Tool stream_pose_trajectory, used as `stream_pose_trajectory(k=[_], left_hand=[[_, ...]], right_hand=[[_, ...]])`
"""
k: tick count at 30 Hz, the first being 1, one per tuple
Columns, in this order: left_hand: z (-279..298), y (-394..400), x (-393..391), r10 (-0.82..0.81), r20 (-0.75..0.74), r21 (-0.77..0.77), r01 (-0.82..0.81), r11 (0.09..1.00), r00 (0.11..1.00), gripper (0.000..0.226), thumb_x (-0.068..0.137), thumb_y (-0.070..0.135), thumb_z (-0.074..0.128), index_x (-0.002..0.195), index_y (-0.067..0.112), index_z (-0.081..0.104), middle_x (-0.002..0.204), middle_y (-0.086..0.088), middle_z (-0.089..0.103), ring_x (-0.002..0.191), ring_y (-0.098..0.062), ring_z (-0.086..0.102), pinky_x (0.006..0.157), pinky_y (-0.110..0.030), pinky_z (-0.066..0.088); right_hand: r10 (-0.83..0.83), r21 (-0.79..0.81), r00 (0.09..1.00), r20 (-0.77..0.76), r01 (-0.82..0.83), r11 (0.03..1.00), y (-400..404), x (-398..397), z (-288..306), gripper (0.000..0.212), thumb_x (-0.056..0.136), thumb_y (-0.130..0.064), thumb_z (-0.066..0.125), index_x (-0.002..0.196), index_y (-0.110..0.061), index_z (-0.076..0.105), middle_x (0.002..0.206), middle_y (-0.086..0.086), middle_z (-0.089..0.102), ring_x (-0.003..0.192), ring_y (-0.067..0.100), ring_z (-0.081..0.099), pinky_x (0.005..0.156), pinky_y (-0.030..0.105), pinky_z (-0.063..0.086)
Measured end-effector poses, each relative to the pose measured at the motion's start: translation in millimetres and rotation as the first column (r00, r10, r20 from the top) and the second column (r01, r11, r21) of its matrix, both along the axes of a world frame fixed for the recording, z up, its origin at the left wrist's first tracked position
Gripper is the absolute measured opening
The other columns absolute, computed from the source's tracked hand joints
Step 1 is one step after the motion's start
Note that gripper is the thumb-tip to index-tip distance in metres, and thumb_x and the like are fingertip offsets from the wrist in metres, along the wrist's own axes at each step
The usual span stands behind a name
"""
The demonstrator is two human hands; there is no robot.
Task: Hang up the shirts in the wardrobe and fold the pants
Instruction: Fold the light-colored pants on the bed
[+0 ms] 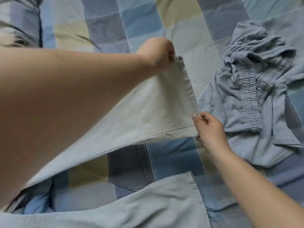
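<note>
Pale blue-grey pants [148, 109] are held stretched above the bed by their elastic waistband. My left hand [156, 51] pinches the far end of the waistband. My right hand [209, 129] pinches the near end, thumb on top. The legs trail down toward me, and a lower part of the same pale cloth [148, 206] lies along the bottom of the view. A second pair of blue pants [256, 102] lies crumpled on the bed at the right, its gathered waistband facing up. My left forearm hides much of the left side.
Everything lies on a bed covered with a checked sheet [131, 22] in blue, grey and cream squares. Bare sheet shows beyond the held pants and between the two garments. No wardrobe, hanger or shirt is in view.
</note>
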State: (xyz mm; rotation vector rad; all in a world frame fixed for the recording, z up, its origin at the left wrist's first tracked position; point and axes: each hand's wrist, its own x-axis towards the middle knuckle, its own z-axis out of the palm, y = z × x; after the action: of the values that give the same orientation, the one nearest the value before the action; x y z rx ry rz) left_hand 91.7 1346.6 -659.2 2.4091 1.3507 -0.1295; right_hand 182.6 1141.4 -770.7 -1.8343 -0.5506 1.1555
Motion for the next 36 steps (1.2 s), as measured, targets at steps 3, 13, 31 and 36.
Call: stream_pose_trajectory(k=[3, 13, 31, 36], left_hand=[[-31, -12, 1, 0.033, 0.025, -0.087, -0.031, 0.996, 0.999, 0.033, 0.096, 0.019, 0.052, 0.129, 0.014, 0.056, 0.132, -0.010, 0.056, 0.122, -0.028, 0.050, 0.092, -0.028, 0.038], [-108, -189, -67, -0.063, 0.010, -0.552, 0.058, 0.832, 0.998, 0.026, 0.090, 0.022, 0.062, 0.116, 0.018, 0.065, 0.112, -0.001, 0.067, 0.099, -0.018, 0.064, 0.086, -0.024, 0.046], [-114, -218, -61, 0.132, 0.184, -0.391, -0.051, 0.919, 0.974, 0.026, 0.084, 0.005, 0.057, 0.103, 0.017, 0.069, 0.084, 0.010, 0.062, 0.083, -0.014, 0.059, 0.066, -0.020, 0.034], [-113, -214, -42, 0.191, 0.228, -0.528, -0.044, 0.848, 0.955, 0.034, 0.089, 0.004, 0.058, 0.122, 0.012, 0.062, 0.113, -0.005, 0.067, 0.103, -0.016, 0.063, 0.095, -0.025, 0.046]], right_hand=[[-0.042, -0.070, 0.986, -0.164, 0.031, 0.997, -2, 5, -17, 0.005, 0.093, -0.019, 0.057, 0.091, -0.021, 0.061, 0.075, -0.003, 0.062, 0.062, 0.000, 0.057, 0.050, 0.016, 0.046], [-0.065, -0.390, 0.984, -0.164, -0.004, 0.921, -154, -6, -44, 0.013, 0.088, -0.006, 0.062, 0.083, -0.017, 0.057, 0.081, 0.006, 0.062, 0.071, 0.018, 0.057, 0.066, 0.027, 0.046], [0.249, -0.312, 0.966, 0.069, -0.216, 0.925, -251, -11, -23, 0.017, 0.089, -0.015, 0.061, 0.087, -0.032, 0.062, 0.079, -0.008, 0.066, 0.076, 0.008, 0.060, 0.062, 0.006, 0.039], [0.032, -0.357, 0.997, 0.077, -0.003, 0.934, -261, -3, -36, 0.014, 0.092, -0.013, 0.056, 0.101, -0.018, 0.064, 0.086, -0.008, 0.067, 0.078, 0.007, 0.059, 0.062, 0.016, 0.044]])
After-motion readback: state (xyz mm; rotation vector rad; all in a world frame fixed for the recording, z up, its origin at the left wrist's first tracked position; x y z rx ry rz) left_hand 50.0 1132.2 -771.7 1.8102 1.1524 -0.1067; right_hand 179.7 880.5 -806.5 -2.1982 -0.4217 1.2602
